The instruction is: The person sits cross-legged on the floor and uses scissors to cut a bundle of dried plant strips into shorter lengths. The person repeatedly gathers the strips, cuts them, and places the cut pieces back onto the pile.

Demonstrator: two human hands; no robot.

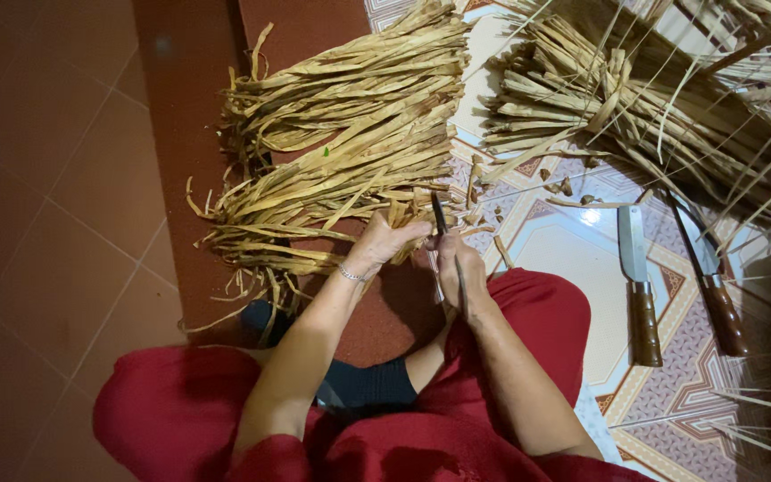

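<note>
Left hand [385,243] is gripping dried strips [341,178] at frame centre; right hand [459,272] is closing around a small knife [440,219], trimming ends; next cut needs steady alignment.

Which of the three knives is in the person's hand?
The thin dark knife, held in the right hand by the strips. The other two knives lie untouched on the patterned floor.

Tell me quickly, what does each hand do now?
Left hand: closed on dried strips.
Right hand: closed on a knife, blade up.
</note>
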